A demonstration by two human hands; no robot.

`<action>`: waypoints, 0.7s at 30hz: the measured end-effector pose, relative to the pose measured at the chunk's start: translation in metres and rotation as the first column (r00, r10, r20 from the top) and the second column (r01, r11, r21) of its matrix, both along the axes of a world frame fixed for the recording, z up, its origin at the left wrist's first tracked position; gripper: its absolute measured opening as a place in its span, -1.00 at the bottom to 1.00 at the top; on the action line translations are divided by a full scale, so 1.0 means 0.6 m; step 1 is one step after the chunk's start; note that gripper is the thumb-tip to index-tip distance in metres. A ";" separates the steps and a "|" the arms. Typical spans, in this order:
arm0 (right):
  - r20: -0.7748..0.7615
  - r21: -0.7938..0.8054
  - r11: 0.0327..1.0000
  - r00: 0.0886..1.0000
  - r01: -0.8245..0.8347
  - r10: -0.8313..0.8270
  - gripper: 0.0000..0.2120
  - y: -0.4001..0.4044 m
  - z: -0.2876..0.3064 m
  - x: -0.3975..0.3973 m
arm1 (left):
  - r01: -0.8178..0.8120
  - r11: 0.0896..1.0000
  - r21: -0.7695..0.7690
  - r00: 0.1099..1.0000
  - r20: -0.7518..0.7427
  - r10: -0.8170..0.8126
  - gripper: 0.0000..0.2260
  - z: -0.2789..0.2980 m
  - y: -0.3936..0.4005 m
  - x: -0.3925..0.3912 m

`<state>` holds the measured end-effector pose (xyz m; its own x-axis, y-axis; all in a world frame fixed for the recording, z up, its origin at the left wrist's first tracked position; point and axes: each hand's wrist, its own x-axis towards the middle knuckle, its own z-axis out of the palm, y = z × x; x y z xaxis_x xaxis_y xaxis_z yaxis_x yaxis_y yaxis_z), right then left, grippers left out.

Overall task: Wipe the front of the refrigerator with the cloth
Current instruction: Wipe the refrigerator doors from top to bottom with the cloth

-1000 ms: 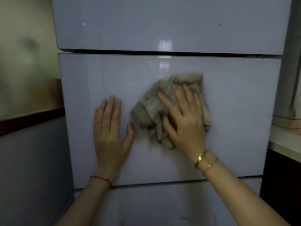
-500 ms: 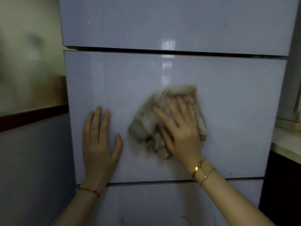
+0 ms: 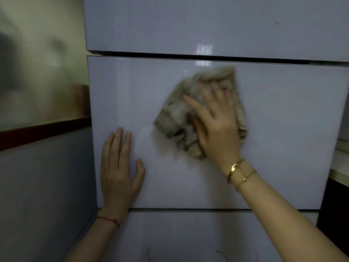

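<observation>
The glossy pale grey refrigerator front [image 3: 283,129] fills the view, split into an upper door, a middle drawer and a lower drawer. A crumpled beige cloth [image 3: 175,118] lies flat against the middle drawer, just below its top edge. My right hand [image 3: 215,121] presses the cloth to the panel with fingers spread, and covers its right half. Two gold bracelets ring that wrist. My left hand [image 3: 118,173] rests flat and bare on the same drawer, low at its left side, apart from the cloth. A red string is on that wrist.
A wall [image 3: 37,72] with a dark red band [image 3: 43,132] stands close on the left of the refrigerator. A pale countertop edge [image 3: 340,167] juts in at the right, with a dark cabinet below it.
My right hand slid the cloth down the drawer and then back up and slightly right. My left hand shifted lower and to the left on the panel.
</observation>
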<state>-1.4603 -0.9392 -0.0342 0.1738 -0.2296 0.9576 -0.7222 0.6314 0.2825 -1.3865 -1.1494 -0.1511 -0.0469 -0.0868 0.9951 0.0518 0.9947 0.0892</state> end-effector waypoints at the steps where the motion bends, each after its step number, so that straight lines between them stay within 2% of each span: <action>1: -0.028 0.081 0.997 1.000 0.003 -0.001 -0.65 -0.011 -0.024 0.004 | -0.001 1.000 -0.005 1.000 0.001 0.001 -0.49 0.000 -0.001 0.000; 3: -0.070 0.222 0.974 0.997 0.036 -0.020 -0.65 0.001 -0.073 0.005 | -0.001 1.000 -0.011 1.000 0.006 0.001 -0.49 0.001 -0.003 0.002; 4: -0.067 0.242 0.969 0.997 0.055 -0.040 -0.64 0.019 -0.091 0.001 | 0.000 1.000 -0.009 1.000 0.007 0.000 -0.49 0.002 -0.003 0.002; 6: -0.001 0.156 0.986 0.998 0.063 -0.063 -0.63 0.062 -0.099 -0.009 | 0.006 1.000 -0.002 1.000 0.006 -0.006 -0.49 0.002 -0.002 0.003; 9: 0.091 -0.047 0.998 0.995 0.045 -0.040 -0.65 0.083 -0.045 -0.015 | 0.010 1.000 0.002 1.000 0.005 -0.010 -0.48 0.001 -0.001 0.000; 12: 0.049 -0.062 0.998 0.999 -0.012 0.015 -0.66 0.026 0.038 -0.002 | 0.004 1.000 0.008 1.000 0.019 -0.004 -0.47 -0.002 -0.002 -0.001; 16: -0.074 0.085 0.996 0.997 -0.015 0.022 -0.71 -0.063 0.061 0.015 | 0.028 0.999 0.021 0.999 0.033 -0.029 -0.46 0.003 -0.002 0.004; 19: -0.118 0.263 0.965 0.992 -0.014 0.047 -0.73 -0.073 -0.014 0.022 | 0.058 0.998 0.024 0.996 0.066 -0.060 -0.43 -0.008 -0.005 0.011; 21: -0.067 0.345 0.939 0.997 -0.005 0.030 -0.70 -0.046 -0.083 0.024 | 0.067 0.995 0.079 0.992 0.104 -0.075 -0.43 -0.036 -0.005 0.027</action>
